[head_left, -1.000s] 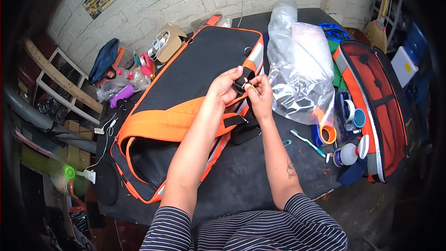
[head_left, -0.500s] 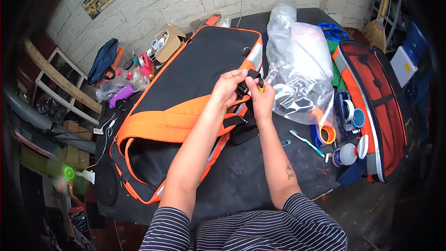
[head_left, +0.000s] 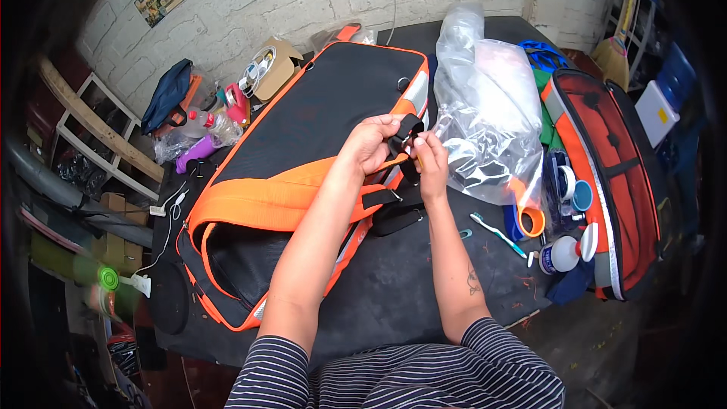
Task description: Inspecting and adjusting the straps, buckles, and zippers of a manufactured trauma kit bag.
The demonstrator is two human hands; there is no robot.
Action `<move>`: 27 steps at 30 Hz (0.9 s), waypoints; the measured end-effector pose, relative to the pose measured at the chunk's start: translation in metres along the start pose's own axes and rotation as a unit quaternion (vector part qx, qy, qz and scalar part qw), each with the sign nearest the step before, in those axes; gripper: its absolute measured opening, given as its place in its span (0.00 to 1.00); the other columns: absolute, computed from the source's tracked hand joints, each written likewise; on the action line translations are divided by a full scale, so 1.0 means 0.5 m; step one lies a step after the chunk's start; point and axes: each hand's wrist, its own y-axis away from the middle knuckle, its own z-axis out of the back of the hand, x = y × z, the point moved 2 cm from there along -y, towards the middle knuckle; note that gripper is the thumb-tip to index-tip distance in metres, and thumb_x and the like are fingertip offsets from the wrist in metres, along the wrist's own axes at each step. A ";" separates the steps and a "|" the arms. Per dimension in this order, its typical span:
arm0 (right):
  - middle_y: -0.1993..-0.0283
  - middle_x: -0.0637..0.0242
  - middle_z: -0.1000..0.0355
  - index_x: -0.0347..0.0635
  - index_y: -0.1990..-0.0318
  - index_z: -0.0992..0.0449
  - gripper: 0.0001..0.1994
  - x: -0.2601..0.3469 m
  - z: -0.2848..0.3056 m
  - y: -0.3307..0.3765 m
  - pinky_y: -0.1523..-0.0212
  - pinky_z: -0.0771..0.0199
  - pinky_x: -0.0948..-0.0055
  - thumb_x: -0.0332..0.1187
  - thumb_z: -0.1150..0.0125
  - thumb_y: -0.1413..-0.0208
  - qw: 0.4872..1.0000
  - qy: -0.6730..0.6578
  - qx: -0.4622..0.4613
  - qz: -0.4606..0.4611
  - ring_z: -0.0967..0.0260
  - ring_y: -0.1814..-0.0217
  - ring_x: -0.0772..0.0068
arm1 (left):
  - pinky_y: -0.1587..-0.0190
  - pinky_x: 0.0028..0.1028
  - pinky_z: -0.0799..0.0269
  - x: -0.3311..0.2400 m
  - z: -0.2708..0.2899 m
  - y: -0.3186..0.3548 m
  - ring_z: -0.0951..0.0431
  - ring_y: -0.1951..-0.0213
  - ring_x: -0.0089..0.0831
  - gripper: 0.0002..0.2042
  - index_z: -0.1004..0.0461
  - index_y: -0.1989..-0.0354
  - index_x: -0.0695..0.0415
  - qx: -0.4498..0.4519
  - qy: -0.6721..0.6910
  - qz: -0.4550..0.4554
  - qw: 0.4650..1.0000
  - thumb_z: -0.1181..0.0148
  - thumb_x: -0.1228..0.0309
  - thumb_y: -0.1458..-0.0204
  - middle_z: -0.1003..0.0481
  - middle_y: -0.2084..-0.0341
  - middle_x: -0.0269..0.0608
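A large black backpack [head_left: 326, 98] with orange trim lies on the dark table, its orange shoulder strap [head_left: 261, 198] folded across the lower part. Above the bag's right edge, my left hand [head_left: 369, 144] is closed on a looped black webbing strap [head_left: 411, 124]. My right hand [head_left: 430, 160] meets it there, thumb and fingers pinched together at the strap. A small pale spot shows at those fingertips, but the fingers hide what they grip. Another black strap [head_left: 397, 221] hangs beside the bag below my hands.
Clear plastic wrapping [head_left: 485, 121] lies right of the backpack. Farther right stand an orange-and-black bag [head_left: 606, 174], a white spray bottle [head_left: 560, 254] and an orange tape roll [head_left: 531, 221]. A toothbrush [head_left: 497, 235] lies nearby. Plastic bottles [head_left: 216, 127] and a cardboard box [head_left: 279, 68] crowd the back left.
The yellow-and-black item that showed upright in my right hand is now out of sight. That hand has turned and its fingers have come in to the strap, which now shows as a wider loop.
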 end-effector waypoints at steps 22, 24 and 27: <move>0.79 0.68 0.31 0.33 0.72 0.30 0.07 -0.009 -0.003 -0.006 0.74 0.36 0.78 0.29 0.42 0.53 0.990 0.132 -0.038 0.041 0.37 0.77 0.82 | 0.64 0.25 0.26 0.014 -0.014 -0.022 0.24 0.69 0.26 0.07 0.30 0.64 0.61 -0.089 -0.055 -0.075 0.992 0.52 0.70 0.42 0.24 0.70 0.43; 0.79 0.67 0.31 0.34 0.72 0.30 0.07 -0.008 0.001 -0.007 0.73 0.35 0.78 0.30 0.42 0.53 0.989 0.141 -0.040 0.034 0.36 0.76 0.82 | 0.65 0.25 0.26 0.011 -0.014 -0.021 0.24 0.70 0.26 0.08 0.30 0.64 0.62 -0.085 -0.057 -0.075 0.992 0.52 0.70 0.42 0.24 0.70 0.44; 0.78 0.72 0.34 0.35 0.72 0.30 0.05 -0.004 0.005 -0.009 0.73 0.39 0.81 0.28 0.44 0.51 0.987 0.152 -0.035 0.028 0.39 0.75 0.85 | 0.62 0.26 0.27 0.010 -0.014 -0.018 0.24 0.68 0.28 0.11 0.30 0.65 0.62 -0.082 -0.069 -0.070 0.992 0.53 0.66 0.40 0.24 0.70 0.45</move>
